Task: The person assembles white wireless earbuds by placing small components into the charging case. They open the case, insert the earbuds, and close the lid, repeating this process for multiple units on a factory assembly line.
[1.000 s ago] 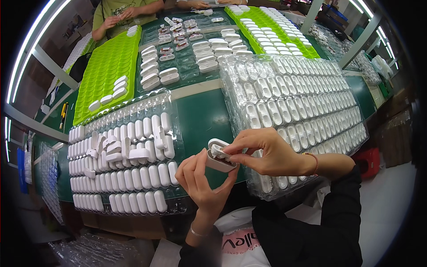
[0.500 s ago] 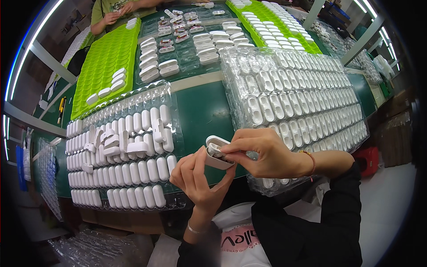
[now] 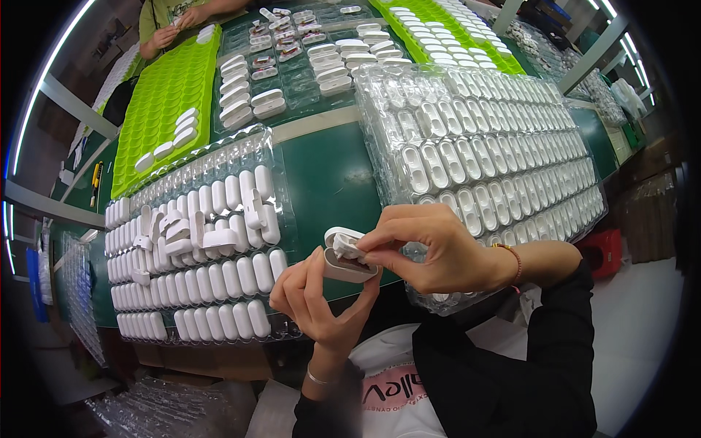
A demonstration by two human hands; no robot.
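My left hand (image 3: 321,299) is closed round a small white earbud case (image 3: 349,271), holding it tilted with its lid up. Thumb and finger of my right hand (image 3: 431,248) pinch a small white inner piece (image 3: 346,247) at the case's mouth, between lid and body. Below that piece some of the dark interior shows; the fingers hide the rest. Left of my hands, a clear plastic tray (image 3: 285,219) carries rows of closed white cases (image 3: 215,281), with several loose white pieces (image 3: 219,239) lying on top.
On the right, stacked clear trays (image 3: 376,157) hold rows of open white shells (image 3: 456,168). Lime-green trays (image 3: 157,106) stand further off on the green table (image 3: 325,175). Across it, another person's hands (image 3: 169,33) are at work. A red container (image 3: 602,252) is at the right.
The case and both hands have shifted slightly left in the picture. The inner piece's tilt has changed, and more of the case's dark interior shows beneath it. The whole view has moved a little.
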